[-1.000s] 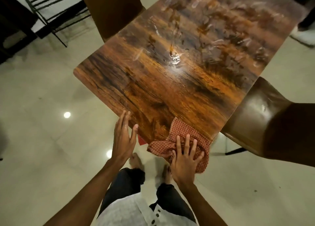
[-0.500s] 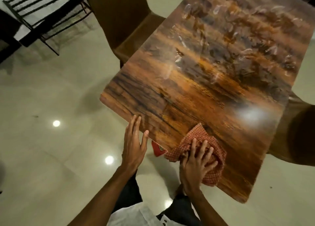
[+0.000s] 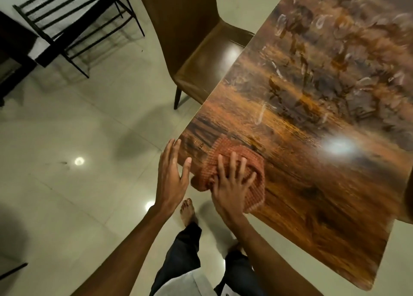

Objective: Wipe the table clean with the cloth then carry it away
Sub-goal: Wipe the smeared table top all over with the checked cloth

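Both hands were working the near corner of the wood-grain table (image 3: 312,184). My right hand (image 3: 232,184) lay flat with fingers spread, pressing the checked red cloth (image 3: 225,159) onto the tabletop, not gripping it. My left hand (image 3: 171,177) hung open just left of the cloth, at the table edge, holding nothing. Plenty of pale smears (image 3: 335,56) sat well beyond my fingertips, so I'd say the wiping was far from done. Tip: keep the palm flat, press evenly, and overlap long strokes outward so no streaks get skipped.
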Demonstrator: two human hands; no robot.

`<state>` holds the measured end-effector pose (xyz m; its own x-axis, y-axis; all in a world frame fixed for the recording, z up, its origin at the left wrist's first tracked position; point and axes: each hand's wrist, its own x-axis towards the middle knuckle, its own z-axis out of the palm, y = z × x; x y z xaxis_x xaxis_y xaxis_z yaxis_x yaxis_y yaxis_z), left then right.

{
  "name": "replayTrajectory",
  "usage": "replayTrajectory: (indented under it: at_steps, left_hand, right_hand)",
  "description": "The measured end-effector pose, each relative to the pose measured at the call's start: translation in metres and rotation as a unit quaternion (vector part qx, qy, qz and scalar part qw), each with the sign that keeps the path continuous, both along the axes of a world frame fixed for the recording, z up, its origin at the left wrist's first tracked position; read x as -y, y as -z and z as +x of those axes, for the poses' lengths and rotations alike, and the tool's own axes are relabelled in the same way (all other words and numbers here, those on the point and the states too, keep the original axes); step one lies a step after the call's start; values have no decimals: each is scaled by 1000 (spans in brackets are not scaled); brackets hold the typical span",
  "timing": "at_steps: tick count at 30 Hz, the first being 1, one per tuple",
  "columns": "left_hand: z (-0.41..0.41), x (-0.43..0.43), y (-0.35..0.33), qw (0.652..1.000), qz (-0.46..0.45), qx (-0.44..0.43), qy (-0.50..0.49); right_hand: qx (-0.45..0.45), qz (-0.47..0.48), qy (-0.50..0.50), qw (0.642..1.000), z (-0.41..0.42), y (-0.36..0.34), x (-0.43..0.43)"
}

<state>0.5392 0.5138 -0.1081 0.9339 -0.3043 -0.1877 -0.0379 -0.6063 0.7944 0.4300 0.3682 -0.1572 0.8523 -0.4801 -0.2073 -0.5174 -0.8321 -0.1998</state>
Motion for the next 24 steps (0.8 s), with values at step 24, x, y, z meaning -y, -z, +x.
replayTrajectory:
  at_steps: [24]
  left_hand:
    - [28, 59, -34, 997, 54, 40, 25]
  right_hand:
    - [-18, 35, 49, 998, 55, -6, 128]
